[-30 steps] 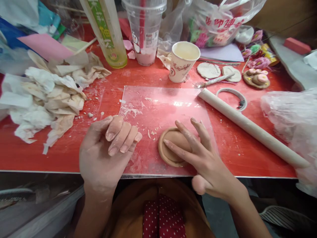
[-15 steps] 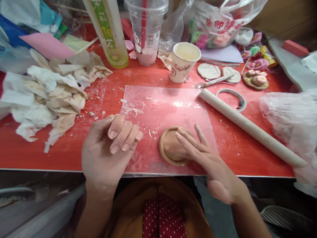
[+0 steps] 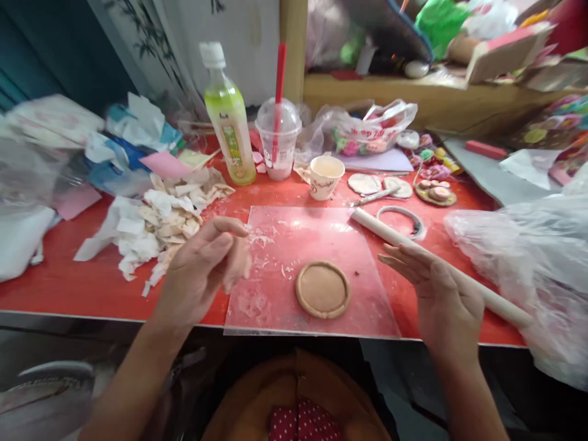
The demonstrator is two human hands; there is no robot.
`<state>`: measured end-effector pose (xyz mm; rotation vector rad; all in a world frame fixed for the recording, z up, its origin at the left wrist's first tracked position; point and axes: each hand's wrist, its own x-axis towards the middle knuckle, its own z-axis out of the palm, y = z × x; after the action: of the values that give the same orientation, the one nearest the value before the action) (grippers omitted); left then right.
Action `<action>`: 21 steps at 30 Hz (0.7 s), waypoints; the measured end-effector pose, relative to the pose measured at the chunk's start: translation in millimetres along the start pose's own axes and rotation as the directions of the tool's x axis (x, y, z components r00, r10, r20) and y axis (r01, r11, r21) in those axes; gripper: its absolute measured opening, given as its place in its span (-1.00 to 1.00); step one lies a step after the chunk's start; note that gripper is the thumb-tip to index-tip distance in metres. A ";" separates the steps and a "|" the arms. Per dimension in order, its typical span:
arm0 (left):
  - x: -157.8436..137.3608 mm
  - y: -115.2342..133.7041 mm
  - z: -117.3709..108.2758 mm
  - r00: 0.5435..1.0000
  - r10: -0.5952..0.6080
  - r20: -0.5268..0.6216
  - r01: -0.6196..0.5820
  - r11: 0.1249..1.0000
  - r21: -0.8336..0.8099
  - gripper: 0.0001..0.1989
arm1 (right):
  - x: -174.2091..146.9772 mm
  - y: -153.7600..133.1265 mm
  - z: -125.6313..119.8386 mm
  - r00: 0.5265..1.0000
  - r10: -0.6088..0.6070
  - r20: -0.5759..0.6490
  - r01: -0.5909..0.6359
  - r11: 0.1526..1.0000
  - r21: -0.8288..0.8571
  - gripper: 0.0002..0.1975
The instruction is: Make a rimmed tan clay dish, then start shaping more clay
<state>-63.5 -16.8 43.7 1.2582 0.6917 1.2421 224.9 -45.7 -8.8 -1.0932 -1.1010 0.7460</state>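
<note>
A round brown clay disc (image 3: 323,290) with a raised rim lies flat on a clear plastic sheet (image 3: 275,312) near the table's front edge. To the left of the disc, my left hand (image 3: 202,269) hovers with loosely bent fingers and nothing visible in it. My right hand (image 3: 441,294) is raised at the right of the sheet, its fingers stretched out and holding nothing. Behind that hand a long pale rolling rod (image 3: 374,225) lies slantwise on the table. Neither hand touches the disc.
Crumpled tissues (image 3: 142,239) lie at the left. A tea bottle (image 3: 232,131), a plastic cup (image 3: 277,147) with a red straw and a paper cup (image 3: 325,177) stand behind the sheet. A tape roll (image 3: 416,217) and small clay pieces (image 3: 364,184) are at the right, near a plastic bag (image 3: 514,245).
My right hand has left the clay disc and moved to the right. My left hand has turned and its fingers have shifted. The view has tilted up, showing more of the background.
</note>
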 end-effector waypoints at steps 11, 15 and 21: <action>2.4 21.8 -32.2 0.979 -0.092 0.183 -0.151 0.281 0.948 -0.77 | 36.6 3.1 -18.7 0.706 -0.025 0.707 0.628 0.484 -0.610 -0.74; 13.7 11.3 -15.2 0.924 -0.214 0.317 -0.279 0.189 0.942 -0.74 | 23.8 22.8 -18.0 0.704 -0.089 0.704 0.672 0.401 -0.622 -0.75; 39.5 -1.6 6.6 0.835 -0.150 0.530 -0.524 0.083 0.848 -0.74 | 37.8 11.9 -18.2 0.732 -0.337 0.592 0.658 0.575 -0.486 -0.73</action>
<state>-46.7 18.5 52.8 2.8465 1.0268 0.3448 254.5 -13.6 -9.4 -1.1097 -2.0992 0.0689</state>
